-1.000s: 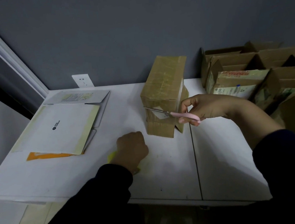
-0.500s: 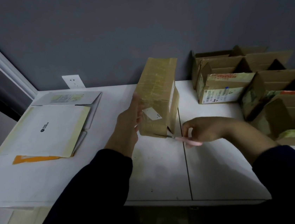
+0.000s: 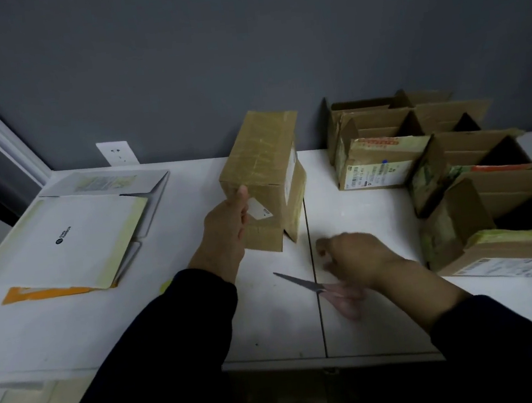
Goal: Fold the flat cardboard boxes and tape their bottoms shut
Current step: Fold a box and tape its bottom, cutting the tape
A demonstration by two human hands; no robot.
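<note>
Pressing flat-fingered against the box [image 3: 262,155], the left hand [image 3: 226,229] merely steadied it upright mid-bench [image 3: 272,326] — a shove could topple it. Scissors [image 3: 300,284] lay under the blurred right hand [image 3: 350,258], grip unclear — a careless sweep might catch the blades.

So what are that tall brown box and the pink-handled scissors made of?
The tall brown box looks like matte cardboard, its top face streaked with shinier tape; folded flaps show at its foot. The pink-handled scissors have thin grey blades, likely metal; the blurred pink handles are probably plastic.
</note>
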